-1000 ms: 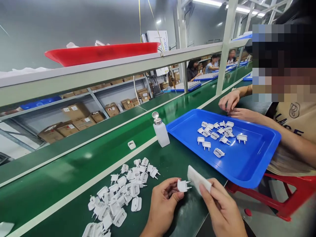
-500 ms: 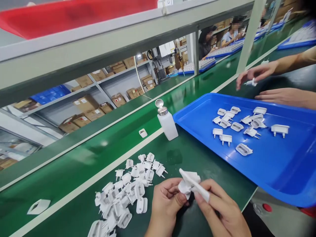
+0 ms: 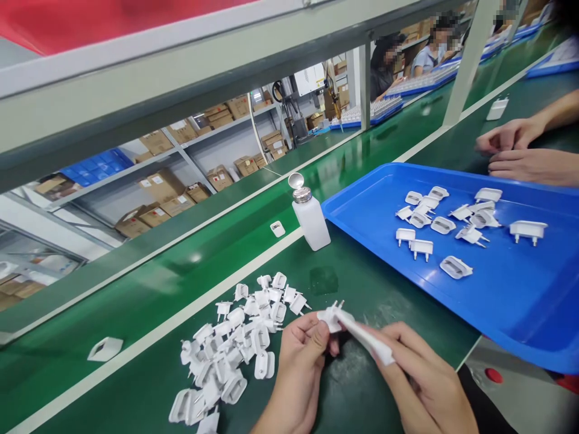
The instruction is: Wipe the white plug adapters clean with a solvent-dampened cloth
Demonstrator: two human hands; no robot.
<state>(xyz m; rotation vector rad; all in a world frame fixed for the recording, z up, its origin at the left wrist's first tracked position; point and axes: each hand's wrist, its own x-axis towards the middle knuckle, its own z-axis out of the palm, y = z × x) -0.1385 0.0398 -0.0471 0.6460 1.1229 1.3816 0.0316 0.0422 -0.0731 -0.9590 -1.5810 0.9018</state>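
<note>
Though partly hidden by white cloth, plug pinched in left hand; cloth likewise in right hand.

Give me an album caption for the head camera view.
Left hand holding a white plug, right hand holding a white cloth to it, between a heap of plugs and a blue tray.

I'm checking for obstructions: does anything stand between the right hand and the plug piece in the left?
Only the white pad, held in the right hand, its far end at the plug piece in the left hand; nothing else visible.
</note>
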